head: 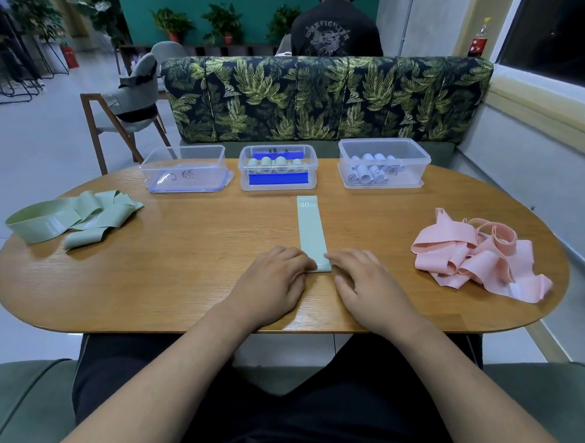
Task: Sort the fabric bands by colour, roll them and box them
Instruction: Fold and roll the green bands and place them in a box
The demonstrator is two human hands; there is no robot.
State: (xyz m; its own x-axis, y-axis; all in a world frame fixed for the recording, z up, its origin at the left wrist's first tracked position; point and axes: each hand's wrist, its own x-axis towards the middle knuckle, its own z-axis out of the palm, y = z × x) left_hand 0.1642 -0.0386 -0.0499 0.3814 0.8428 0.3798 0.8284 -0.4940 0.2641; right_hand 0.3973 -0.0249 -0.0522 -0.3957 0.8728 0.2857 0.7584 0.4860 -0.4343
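A green fabric band (310, 226) lies flat and straight on the wooden table (197, 243), its near end folded into a small roll. My left hand (273, 282) and my right hand (366, 284) pinch that near end from either side with the fingertips. A heap of loose green bands (72, 220) lies at the left, a heap of pink bands (477, 255) at the right. At the back stand three clear boxes: the left box (184, 172) holds no bands, the middle box (277, 167) holds green rolls, the right box (383, 163) holds pale rolls.
A leaf-patterned bench back (326, 96) runs behind the table, with a person in a dark shirt (337, 32) seated beyond it. A wooden chair (126, 108) stands at the back left. A window ledge (548, 110) borders the right side.
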